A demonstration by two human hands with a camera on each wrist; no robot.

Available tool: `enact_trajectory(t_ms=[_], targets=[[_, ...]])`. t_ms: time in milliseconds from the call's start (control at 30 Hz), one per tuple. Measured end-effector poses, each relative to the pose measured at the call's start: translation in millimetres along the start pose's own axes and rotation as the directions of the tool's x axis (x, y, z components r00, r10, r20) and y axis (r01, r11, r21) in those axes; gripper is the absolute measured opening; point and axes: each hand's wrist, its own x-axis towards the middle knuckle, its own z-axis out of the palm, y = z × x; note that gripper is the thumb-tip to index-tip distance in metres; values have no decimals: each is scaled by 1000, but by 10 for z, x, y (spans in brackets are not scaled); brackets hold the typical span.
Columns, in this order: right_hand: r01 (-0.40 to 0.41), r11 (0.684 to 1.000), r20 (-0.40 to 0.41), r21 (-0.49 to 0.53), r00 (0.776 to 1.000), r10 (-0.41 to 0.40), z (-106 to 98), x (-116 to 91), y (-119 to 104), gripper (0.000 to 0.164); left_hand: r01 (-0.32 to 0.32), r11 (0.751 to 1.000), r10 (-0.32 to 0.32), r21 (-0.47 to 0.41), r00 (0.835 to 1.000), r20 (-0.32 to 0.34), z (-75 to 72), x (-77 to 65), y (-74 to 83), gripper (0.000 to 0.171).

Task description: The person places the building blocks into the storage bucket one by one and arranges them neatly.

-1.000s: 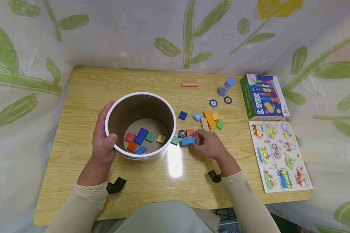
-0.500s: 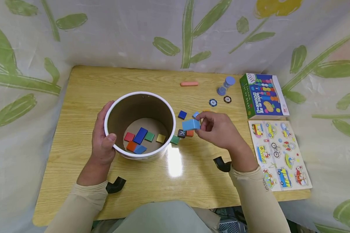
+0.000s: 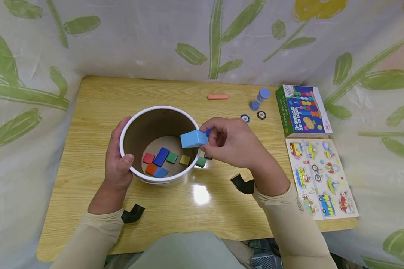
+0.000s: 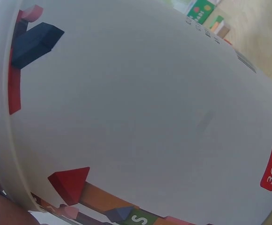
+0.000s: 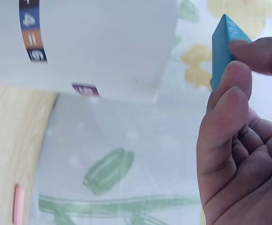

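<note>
In the head view my left hand [image 3: 118, 164] grips the left side of a white round bucket [image 3: 161, 108], thumb over the rim. On its floor lie a red block [image 3: 148, 158], a dark blue block [image 3: 161, 157], a green block [image 3: 171, 158], a yellow block [image 3: 184, 160], an orange block [image 3: 150, 169] and a light blue one [image 3: 161, 172]. My right hand [image 3: 237, 144] pinches a light blue wedge-shaped toy block [image 3: 191, 139] between thumb and fingers, over the bucket's right rim. The right wrist view shows this block's [image 5: 220, 51] pointed end. Loose blocks beneath the right hand are mostly hidden.
A green block [image 3: 201, 161] sits just right of the bucket. Behind are two round chips [image 3: 261, 114], an hourglass [image 3: 259, 99] and a pink stick [image 3: 217, 96]. A toy box [image 3: 304, 110] and a picture puzzle board [image 3: 320, 179] lie along the table's right side.
My right hand has lifted the light blue block from the table among the others and carried it left to above the bucket's right rim. The left hand and bucket stay put.
</note>
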Motion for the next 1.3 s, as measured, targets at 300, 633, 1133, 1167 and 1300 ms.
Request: enact_trajectory(t_ms=[300,633,1133,1167,1300], targets=[[-63,998,-110,-21,992,60,-83,-91,198,25,-7,1000,7,11,1000,-6,-6,-12,12,75],[-304,936,-80,176,943,322,77,-332,1161,33,-8,1000,8,21,1000,-2,-7,-9,31,78],[-504,862,-174,-51,855,489,688,-435,1950,33,-2,1000,2,13,1000,15,22,3,34,79],[-506,860,-176,-59,854,490,695,-432,1951,32,3,1000,-3,10,1000,12,21,2,34,79],[-516,852,-179,-90,850,496,718,-421,1968,31,12,1000,-12,6,1000,8,19,-7,33,79]])
